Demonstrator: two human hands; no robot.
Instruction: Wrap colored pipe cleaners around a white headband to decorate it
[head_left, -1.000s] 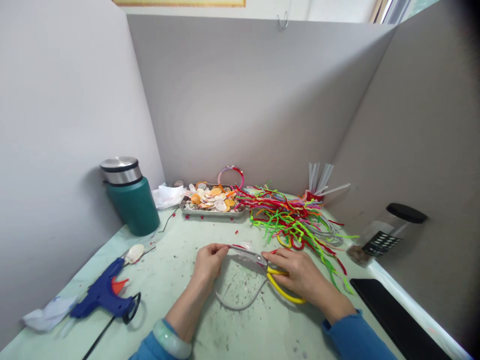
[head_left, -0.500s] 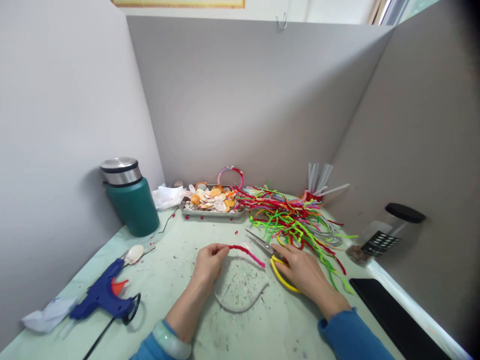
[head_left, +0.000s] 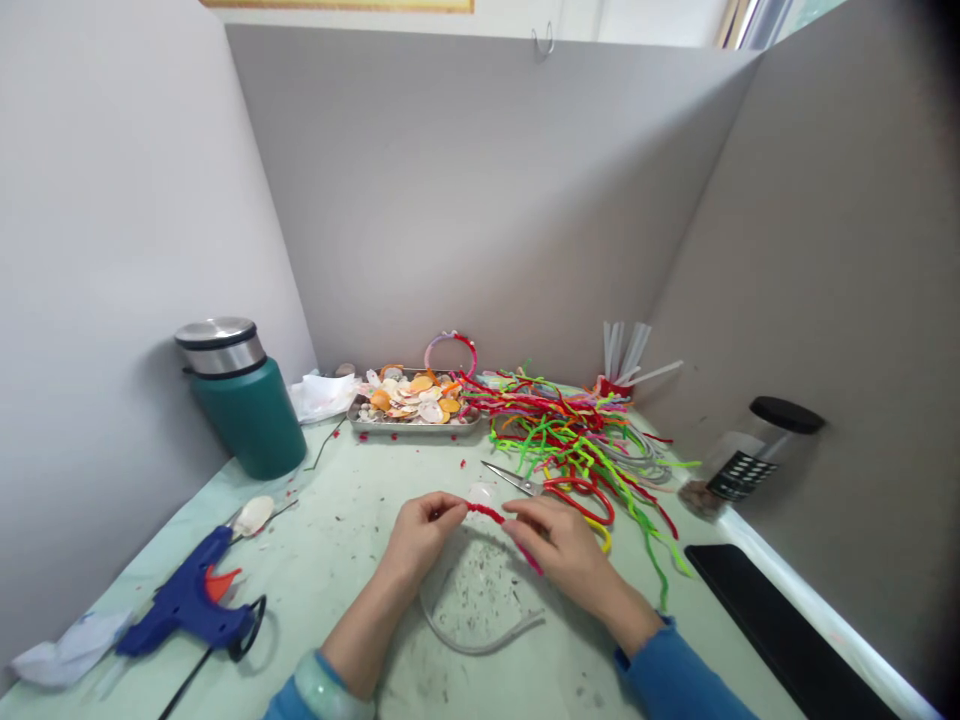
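Between my hands is a thin grey headband, its upper stretch wrapped in red and pink pipe cleaner. My left hand pinches the headband where the red wrapping starts, so that spot is hidden by the fingers. My right hand has its thumb and fingers closed on the wrapped part near its pink end. Below them the bare grey curve hangs just over or on the table; I cannot tell which. Just beyond my right hand lie scissors with red and yellow handles, blades pointing left.
Behind are a metal tray of shells, a decorated hoop and a heap of coloured pipe cleaners. Left stand a green flask and a blue glue gun. Right are glue sticks, a jar and a black slab.
My right hand has let go of the scissors and moved left onto the wrapped headband. The scissors stay on the table. My left hand keeps its pinch, and the view has shifted slightly.
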